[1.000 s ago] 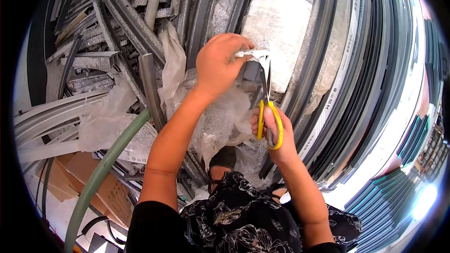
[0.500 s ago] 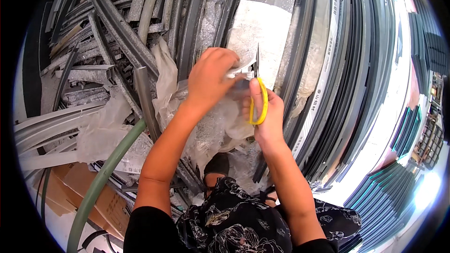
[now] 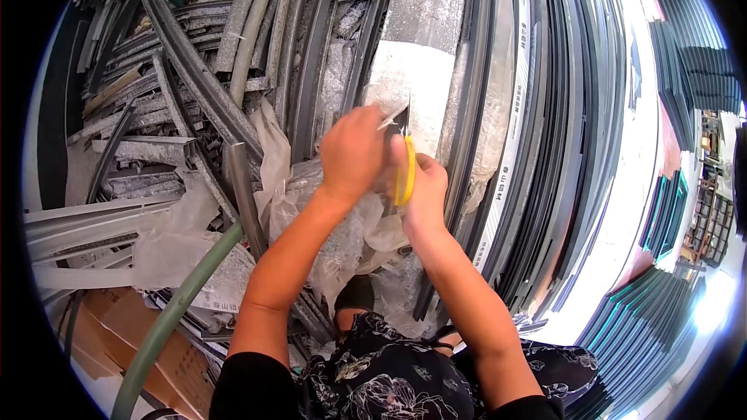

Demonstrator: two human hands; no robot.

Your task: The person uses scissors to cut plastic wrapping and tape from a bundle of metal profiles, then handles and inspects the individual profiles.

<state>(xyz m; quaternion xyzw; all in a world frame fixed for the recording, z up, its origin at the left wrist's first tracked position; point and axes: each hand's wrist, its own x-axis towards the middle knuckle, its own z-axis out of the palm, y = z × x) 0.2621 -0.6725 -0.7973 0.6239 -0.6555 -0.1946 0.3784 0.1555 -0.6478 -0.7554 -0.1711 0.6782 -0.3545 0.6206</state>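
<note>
My right hand (image 3: 424, 187) grips yellow-handled scissors (image 3: 405, 175), blades pointing up toward a strip of clear plastic wrap (image 3: 389, 120). My left hand (image 3: 354, 152) is closed on that clear plastic wrap just left of the blades, pinching it taut. Both hands meet over a long dark metal profile (image 3: 459, 132) wrapped in plastic film. Crumpled clear film (image 3: 327, 218) hangs below my left wrist.
A heap of grey and dark metal profiles (image 3: 179, 109) lies to the left. Long dark frames (image 3: 560, 148) run along the right. A green hose (image 3: 171, 311) curves at lower left beside flattened cardboard (image 3: 117, 334). Stacked green-edged panels (image 3: 661, 319) sit at lower right.
Both hands have come closer together and moved up the profile. The scissors swung from hanging low at the right to upright against the wrap held by my left hand.
</note>
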